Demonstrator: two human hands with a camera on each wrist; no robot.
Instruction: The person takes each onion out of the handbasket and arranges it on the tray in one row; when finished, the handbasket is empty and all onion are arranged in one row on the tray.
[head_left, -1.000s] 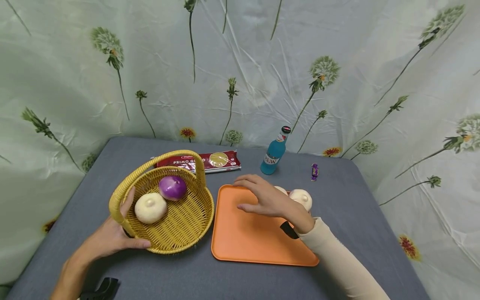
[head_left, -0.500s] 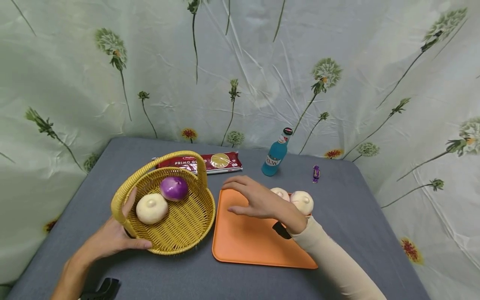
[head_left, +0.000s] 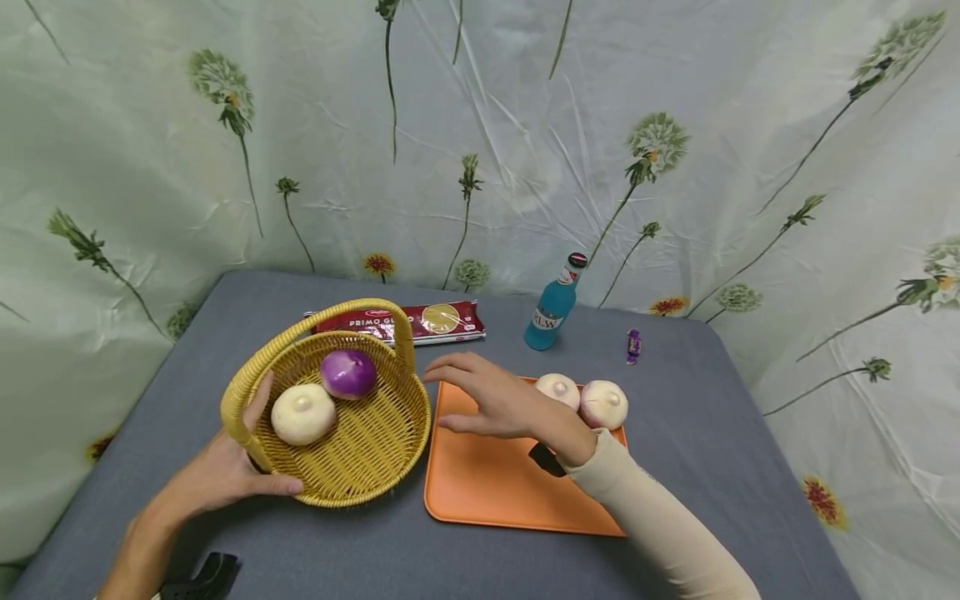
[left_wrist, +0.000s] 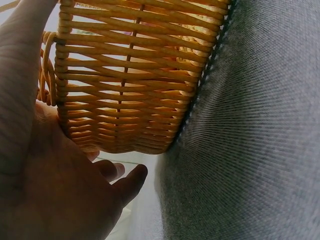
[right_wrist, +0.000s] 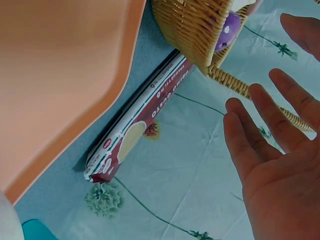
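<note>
My left hand (head_left: 221, 471) holds the left side of a yellow wicker basket (head_left: 375, 458), its thumb along the near rim. Some of its fingertips (left_wrist: 135, 177) extend past the basket wall in the left wrist view. Inside lie a white turnip-like vegetable (head_left: 303, 414) and a shiny purple one (head_left: 348, 374). My right hand (head_left: 498, 400) hovers over the left part of an orange tray (head_left: 510, 492), its fingers spread and pointing toward the basket. Nothing is in it. Two white turnip-like vegetables, one (head_left: 557, 390) beside the other (head_left: 604, 405), sit at the tray's far right corner.
Behind the basket lies a red packet of spaghetti (head_left: 442, 321), partly hidden by it. A blue bottle (head_left: 551, 308) stands beyond the tray, with a purple-wrapped candy (head_left: 633, 346) to its right. A flower-printed curtain (head_left: 510, 167) hangs behind the grey table (head_left: 337, 550).
My right hand has moved left across the tray toward the basket, uncovering more of the two white vegetables. The left hand and basket have stayed in place.
</note>
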